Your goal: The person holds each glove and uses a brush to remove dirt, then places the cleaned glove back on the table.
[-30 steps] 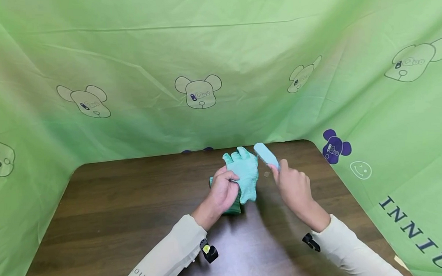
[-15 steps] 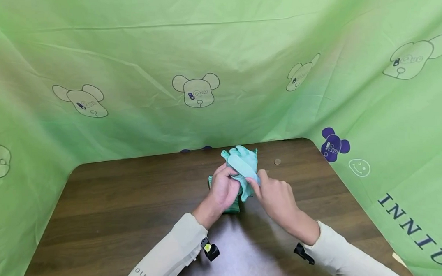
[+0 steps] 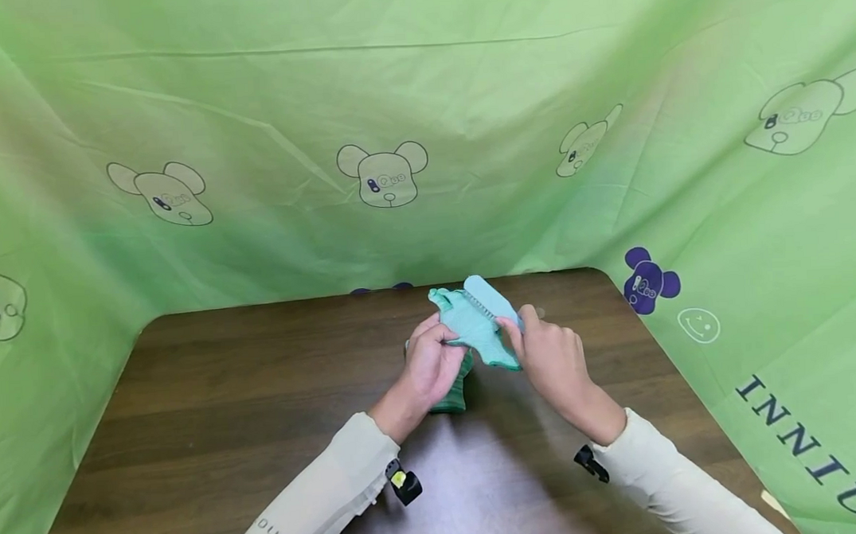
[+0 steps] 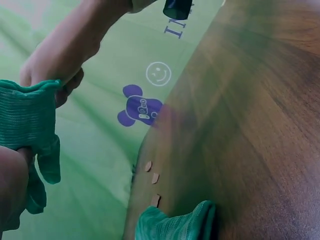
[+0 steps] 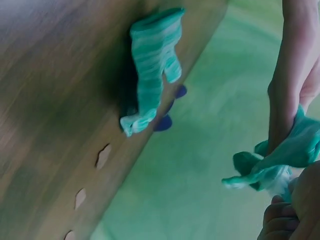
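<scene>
My left hand pinches a green knit glove above the table, thumb on top. In the left wrist view the ribbed cuff of this held glove and its dangling fingers show. A light blue brush is in the grip of my right hand, its bristles facing left against the glove. The glove's cuff end is pulled out toward my right hand. Below my left hand lies a second green glove, seen at full length in the right wrist view as a striped glove on the wood.
A dark wooden table lies beneath, with a green printed curtain around its back and sides. Several small flat pale pieces, such as this chip, lie near the table's far edge.
The brush came in from the right onto the glove, then moved back up and right, tilting. The glove's cuff swung to the right. My left hand stays nearly still.
</scene>
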A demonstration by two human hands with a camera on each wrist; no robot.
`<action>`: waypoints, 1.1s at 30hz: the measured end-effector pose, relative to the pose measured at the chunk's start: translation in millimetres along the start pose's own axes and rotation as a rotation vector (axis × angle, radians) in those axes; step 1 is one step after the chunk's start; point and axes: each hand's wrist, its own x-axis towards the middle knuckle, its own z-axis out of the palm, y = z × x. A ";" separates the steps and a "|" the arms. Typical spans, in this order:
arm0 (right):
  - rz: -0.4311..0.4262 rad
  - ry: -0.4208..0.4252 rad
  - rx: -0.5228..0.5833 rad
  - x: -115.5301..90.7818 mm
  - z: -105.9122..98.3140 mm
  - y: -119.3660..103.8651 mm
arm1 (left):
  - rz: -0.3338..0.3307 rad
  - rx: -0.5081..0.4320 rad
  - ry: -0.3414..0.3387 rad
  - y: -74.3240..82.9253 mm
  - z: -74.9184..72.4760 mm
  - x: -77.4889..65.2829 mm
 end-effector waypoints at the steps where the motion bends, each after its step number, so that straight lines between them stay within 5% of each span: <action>1: 0.005 -0.003 0.001 0.5 0.1 2.1 | 0.001 0.002 -0.001 0.3 0.2 -0.4; 11: 0.161 -0.094 0.040 7.3 -12.8 7.8 | 0.053 0.039 0.072 3.3 -1.2 -0.9; 19: -0.091 -0.112 0.099 -2.1 -15.7 -31.1 | 0.079 0.058 -0.018 9.0 3.9 -0.3; 33: -0.071 -0.009 0.038 -1.1 0.4 -10.4 | 0.026 0.068 -0.014 8.3 -0.3 -3.8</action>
